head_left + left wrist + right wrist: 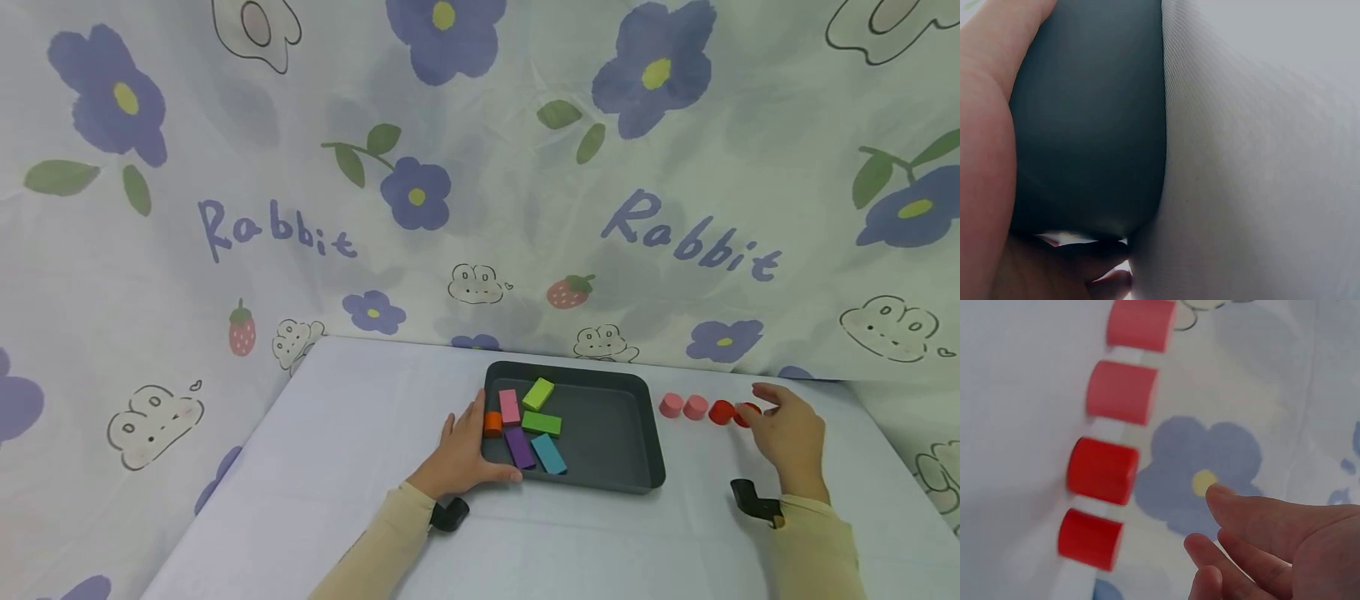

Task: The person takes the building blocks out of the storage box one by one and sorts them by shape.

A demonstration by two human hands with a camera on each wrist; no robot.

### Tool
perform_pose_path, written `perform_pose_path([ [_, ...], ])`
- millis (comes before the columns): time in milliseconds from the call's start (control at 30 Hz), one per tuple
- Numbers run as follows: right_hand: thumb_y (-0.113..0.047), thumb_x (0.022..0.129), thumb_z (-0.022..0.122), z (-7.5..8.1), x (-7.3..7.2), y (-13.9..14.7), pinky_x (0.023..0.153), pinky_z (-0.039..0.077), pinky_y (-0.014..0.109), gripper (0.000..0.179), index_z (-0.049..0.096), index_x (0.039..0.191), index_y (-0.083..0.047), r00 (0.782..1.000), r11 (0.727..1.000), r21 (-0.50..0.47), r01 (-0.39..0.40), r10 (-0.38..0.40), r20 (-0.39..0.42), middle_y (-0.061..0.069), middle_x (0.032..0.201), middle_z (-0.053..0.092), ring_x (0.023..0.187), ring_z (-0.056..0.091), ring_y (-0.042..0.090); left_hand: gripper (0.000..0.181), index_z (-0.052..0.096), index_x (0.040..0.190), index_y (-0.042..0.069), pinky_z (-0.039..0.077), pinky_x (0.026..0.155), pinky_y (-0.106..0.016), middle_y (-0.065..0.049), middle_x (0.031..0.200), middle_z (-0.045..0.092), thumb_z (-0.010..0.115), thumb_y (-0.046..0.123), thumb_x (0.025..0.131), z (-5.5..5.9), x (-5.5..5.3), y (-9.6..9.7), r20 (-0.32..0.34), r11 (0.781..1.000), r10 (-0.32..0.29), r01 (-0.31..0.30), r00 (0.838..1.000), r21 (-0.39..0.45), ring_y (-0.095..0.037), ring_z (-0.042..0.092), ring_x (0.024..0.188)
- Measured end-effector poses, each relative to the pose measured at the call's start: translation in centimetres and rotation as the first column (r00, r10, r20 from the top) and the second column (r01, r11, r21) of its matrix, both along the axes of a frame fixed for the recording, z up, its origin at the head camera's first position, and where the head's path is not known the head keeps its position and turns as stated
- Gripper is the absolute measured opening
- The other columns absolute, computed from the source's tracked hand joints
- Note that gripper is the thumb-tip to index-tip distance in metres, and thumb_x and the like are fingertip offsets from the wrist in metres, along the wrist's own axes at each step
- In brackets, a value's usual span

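My left hand (pixel 463 452) rests against the left front corner of a dark grey tray (pixel 600 442), fingers along the left side and thumb at the front. In the left wrist view, the tray's outer wall (pixel 1091 119) lies beside the thumb, with fingertips past its corner. My right hand (pixel 791 433) is by the right end of a row: two pink cylinders (pixel 696 407) and two red cylinders (pixel 722 412). The right wrist view shows the thumb and loosely bent fingers apart from the nearest red cylinder (pixel 1090 539), with nothing between them.
Inside the tray's left half lie a pink block (pixel 509 407), two green blocks (pixel 542 424), a purple block (pixel 519 447), a blue block (pixel 549 454) and an orange cylinder (pixel 492 424). A patterned cloth (pixel 517 225) hangs behind the white table (pixel 360 400).
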State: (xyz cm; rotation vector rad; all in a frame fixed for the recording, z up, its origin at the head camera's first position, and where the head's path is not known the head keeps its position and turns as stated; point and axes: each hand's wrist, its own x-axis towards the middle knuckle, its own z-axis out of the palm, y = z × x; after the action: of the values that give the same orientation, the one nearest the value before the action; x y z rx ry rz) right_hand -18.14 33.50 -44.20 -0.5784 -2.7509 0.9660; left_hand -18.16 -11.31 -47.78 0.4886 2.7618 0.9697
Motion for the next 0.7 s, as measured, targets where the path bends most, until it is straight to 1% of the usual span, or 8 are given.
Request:
perform_pose_path([
  [67,-0.016,0.096,0.066,0.2,0.1,-0.7,0.059,0.047,0.031,0.05,0.052,0.138,0.009,0.999,1.0,0.024,-0.017,0.018,-0.037,0.034,0.132,0.055,0.103,0.054,0.044,0.137,0.0,0.161,0.001,0.0,0.12,-0.061,-0.017,0.165,0.02,0.084,0.061,0.071,0.0,0.0,0.0,-0.002,1.0,-0.002,0.002,1.0,0.002,-0.035,0.02,0.151],
  [167,-0.016,0.095,0.069,0.5,0.2,-1.8,0.057,0.047,0.029,0.048,0.055,0.134,0.008,0.994,0.997,0.062,-0.051,0.057,-0.098,0.033,0.127,0.059,0.097,0.056,0.043,0.137,0.0,0.161,0.001,0.0,0.12,-0.061,-0.016,0.166,0.019,0.084,0.061,0.071,-0.1,0.0,0.0,-0.004,1.0,-0.005,0.005,1.0,-0.001,-0.034,0.02,0.152],
  [267,-0.015,0.093,0.07,0.8,0.4,-2.8,0.056,0.046,0.03,0.046,0.058,0.131,0.008,0.983,0.992,0.102,-0.08,0.096,-0.156,0.032,0.121,0.062,0.094,0.056,0.041,0.137,-0.001,0.161,0.002,0.0,0.12,-0.061,-0.015,0.166,0.018,0.083,0.063,0.071,-0.1,0.0,0.1,-0.007,1.0,-0.006,0.006,1.0,-0.008,-0.034,0.019,0.152],
  [400,-0.014,0.092,0.072,1.1,0.7,-4.0,0.056,0.045,0.031,0.044,0.06,0.128,0.007,0.964,0.986,0.119,-0.118,0.143,-0.224,0.03,0.115,0.065,0.091,0.057,0.04,0.138,-0.001,0.161,0.003,0.0,0.12,-0.06,-0.015,0.166,0.019,0.083,0.064,0.07,-0.1,0.0,0.1,-0.006,1.0,-0.003,0.003,1.0,-0.014,-0.034,0.02,0.152],
  [533,-0.017,0.092,0.073,1.4,0.8,-5.3,0.056,0.045,0.032,0.042,0.062,0.126,0.006,0.948,0.979,0.124,-0.162,0.189,-0.256,0.029,0.109,0.067,0.085,0.058,0.036,0.138,-0.001,0.161,0.003,0.0,0.12,-0.06,-0.016,0.166,0.02,0.083,0.064,0.07,-0.1,0.0,0.1,-0.004,1.0,0.001,-0.001,1.0,-0.013,-0.034,0.02,0.151],
  [700,-0.018,0.091,0.074,1.4,0.8,-6.7,0.055,0.043,0.033,0.042,0.064,0.124,0.006,0.93,0.971,0.125,-0.205,0.233,-0.285,0.025,0.094,0.068,0.079,0.056,0.033,0.137,0.0,0.161,0.002,0.001,0.12,-0.061,-0.016,0.165,0.02,0.083,0.063,0.07,-0.1,0.0,0.0,-0.003,1.0,0.001,-0.002,1.0,-0.008,-0.035,0.02,0.151],
])
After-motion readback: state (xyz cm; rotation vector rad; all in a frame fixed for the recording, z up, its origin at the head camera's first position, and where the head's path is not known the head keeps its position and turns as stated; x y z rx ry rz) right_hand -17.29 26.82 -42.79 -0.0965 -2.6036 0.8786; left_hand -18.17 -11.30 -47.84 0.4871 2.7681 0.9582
